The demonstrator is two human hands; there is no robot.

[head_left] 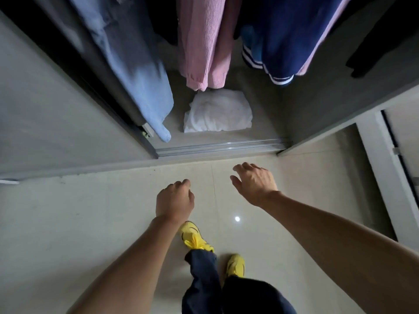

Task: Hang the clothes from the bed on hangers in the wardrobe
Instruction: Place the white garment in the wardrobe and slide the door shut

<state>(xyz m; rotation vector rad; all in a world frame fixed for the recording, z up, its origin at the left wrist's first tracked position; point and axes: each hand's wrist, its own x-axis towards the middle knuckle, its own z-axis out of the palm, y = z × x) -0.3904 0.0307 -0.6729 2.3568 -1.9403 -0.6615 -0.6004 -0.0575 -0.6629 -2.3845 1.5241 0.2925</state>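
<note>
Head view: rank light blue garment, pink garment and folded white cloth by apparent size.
1. light blue garment
2. pink garment
3. folded white cloth
The hanging ones are cropped and nearer the camera.

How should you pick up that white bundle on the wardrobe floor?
Take the white bundle by its near edge, probably: it faces the door track. Come in low from the front, since the pink garment hangs over its back. It looks soft and folded, so scoop from beneath.
</note>
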